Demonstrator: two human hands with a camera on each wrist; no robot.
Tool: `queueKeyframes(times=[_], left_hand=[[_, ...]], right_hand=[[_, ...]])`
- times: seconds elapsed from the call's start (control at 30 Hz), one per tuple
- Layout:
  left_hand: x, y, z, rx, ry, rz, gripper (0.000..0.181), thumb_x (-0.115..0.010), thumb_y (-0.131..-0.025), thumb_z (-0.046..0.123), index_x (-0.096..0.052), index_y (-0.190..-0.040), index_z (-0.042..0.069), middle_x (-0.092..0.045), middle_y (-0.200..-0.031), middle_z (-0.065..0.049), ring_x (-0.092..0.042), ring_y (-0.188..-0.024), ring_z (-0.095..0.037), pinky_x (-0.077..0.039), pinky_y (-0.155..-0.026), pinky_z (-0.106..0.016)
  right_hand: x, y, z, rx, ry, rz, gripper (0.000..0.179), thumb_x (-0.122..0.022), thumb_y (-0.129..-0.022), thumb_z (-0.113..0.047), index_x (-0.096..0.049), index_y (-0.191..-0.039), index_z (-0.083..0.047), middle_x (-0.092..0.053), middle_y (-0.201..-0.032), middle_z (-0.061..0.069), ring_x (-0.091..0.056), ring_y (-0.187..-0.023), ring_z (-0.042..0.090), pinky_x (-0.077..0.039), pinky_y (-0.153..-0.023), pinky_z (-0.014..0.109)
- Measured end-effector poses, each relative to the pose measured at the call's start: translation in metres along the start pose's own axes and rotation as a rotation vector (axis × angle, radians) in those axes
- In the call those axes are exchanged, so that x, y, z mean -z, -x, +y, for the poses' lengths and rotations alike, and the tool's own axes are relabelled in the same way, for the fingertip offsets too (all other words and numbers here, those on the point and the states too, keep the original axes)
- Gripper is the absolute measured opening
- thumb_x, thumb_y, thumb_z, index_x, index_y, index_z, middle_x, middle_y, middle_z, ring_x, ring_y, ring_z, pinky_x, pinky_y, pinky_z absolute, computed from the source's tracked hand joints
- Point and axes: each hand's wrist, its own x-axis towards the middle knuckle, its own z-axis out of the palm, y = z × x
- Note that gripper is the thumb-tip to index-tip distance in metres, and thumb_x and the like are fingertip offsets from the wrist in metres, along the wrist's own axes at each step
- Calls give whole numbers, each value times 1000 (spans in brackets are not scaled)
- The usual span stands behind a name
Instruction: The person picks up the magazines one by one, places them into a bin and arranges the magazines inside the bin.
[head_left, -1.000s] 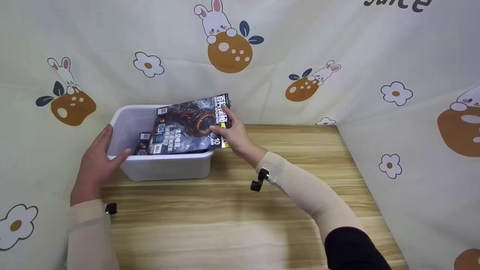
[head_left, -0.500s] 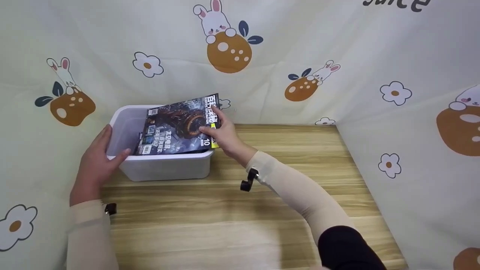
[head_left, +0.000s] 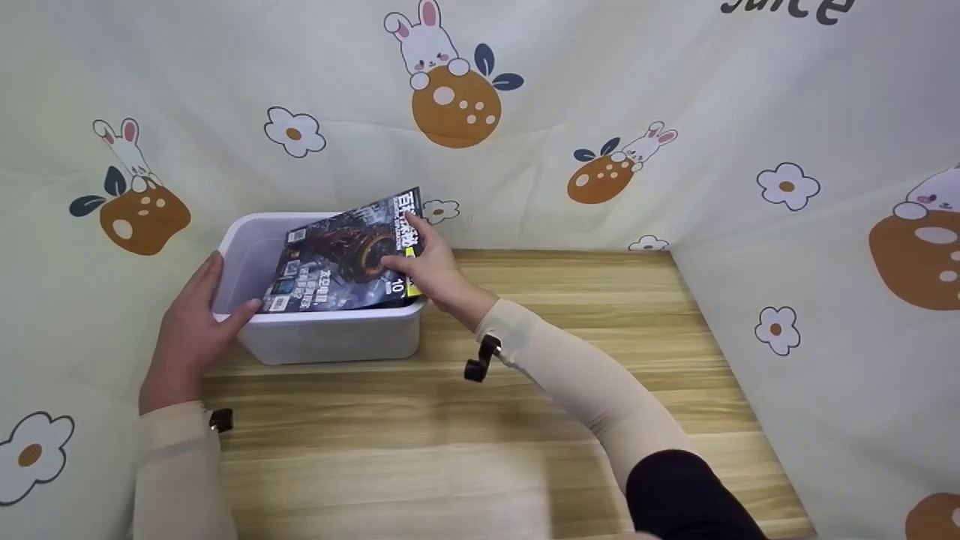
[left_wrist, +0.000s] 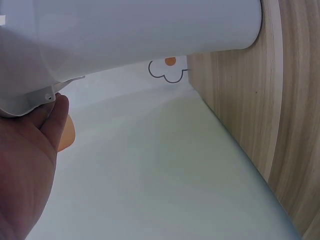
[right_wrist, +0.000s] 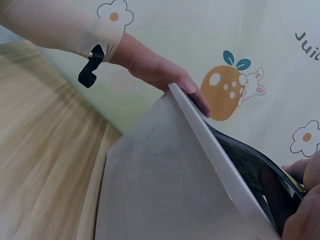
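A white plastic storage bin (head_left: 337,341) stands at the back left of the wooden surface. My left hand (head_left: 187,330) grips its left end, thumb over the rim; in the left wrist view the fingers (left_wrist: 56,122) tuck under the rim's edge. A dark, glossy magazine (head_left: 330,262) with a large orange-ringed picture lies tilted over the bin's opening, its right end raised. My right hand (head_left: 439,274) pinches that right end, thumb on the cover. The right wrist view shows the magazine (right_wrist: 245,155) bending down inside the rim. Whatever lies beneath it is hidden.
Behind the bin hangs a pale cloth (head_left: 525,75) printed with rabbits, oranges and flowers; it also encloses the left and right sides. Wood-grain tabletop (head_left: 390,435) stretches in front of the bin and to its right.
My right hand has moved left with the magazine, which now sits further over the bin and covers the dark printed item seen earlier beneath it. The left hand stays on the rim.
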Motion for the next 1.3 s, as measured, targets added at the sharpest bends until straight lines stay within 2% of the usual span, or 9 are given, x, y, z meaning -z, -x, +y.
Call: queueKeyframes(times=[0.23, 0.5, 0.67, 0.9, 1.0, 1.17, 1.3], left_hand=[[-2, -1, 2, 12, -6, -10, 103, -69, -105, 58, -9, -180, 21, -12, -185, -13, -14, -168, -47, -17, -129, -77], [-1, -1, 5, 22, -10, -15, 104, -68, -104, 61, -7, -180, 24, -11, -186, -11, -13, -168, -47, -17, -128, -78], [0, 0, 1, 21, 4, -9, 103, -68, -104, 60, -7, -180, 25, -11, -186, -10, -12, -169, -45, -16, -130, -76], [1, 1, -3, -13, 5, 14, 101, -68, -105, 58, -12, -179, 20, -16, -184, -14, -17, -167, -49, -18, -129, -77], [0, 1, -4, -4, 4, 11, 101, -68, -105, 59, -12, -179, 21, -16, -185, -13, -18, -167, -49, -18, -128, -77], [1, 1, -4, 5, -2, 5, 101, -68, -105, 59, -11, -180, 22, -15, -185, -12, -18, -167, -49, -20, -126, -78], [1, 1, -3, -4, -4, 6, 101, -68, -105, 58, -12, -180, 21, -15, -185, -13, -18, -167, -50, -20, -127, -78]], right_hand=[[1, 3, 0, 11, -9, 10, 99, -89, -86, 6, -41, -171, -10, -39, -177, 12, -33, -165, 29, -28, -134, 37], [0, 6, -3, 60, 177, 9, 97, -88, -88, 4, -41, -171, -9, -40, -176, 13, -35, -164, 29, -28, -134, 34], [-8, 5, -5, 58, 224, -10, 100, -88, -87, 5, -38, -172, -8, -41, -175, 14, -38, -162, 30, -30, -132, 33], [-21, 3, -9, 15, 173, -3, 101, -89, -85, 4, -39, -172, -7, -43, -173, 16, -42, -160, 30, -32, -132, 34], [-26, 3, -11, -7, 155, 7, 102, -90, -85, 3, -37, -172, -7, -43, -173, 16, -43, -159, 30, -33, -131, 33], [-35, 3, -11, -58, 92, 9, 107, -90, -86, -1, -31, -175, -9, -39, -175, 18, -45, -157, 32, -35, -131, 34], [-39, 4, -10, -102, 57, -14, 114, -91, -86, -4, -23, -177, -11, -32, -179, 17, -40, -160, 33, -32, -132, 36]])
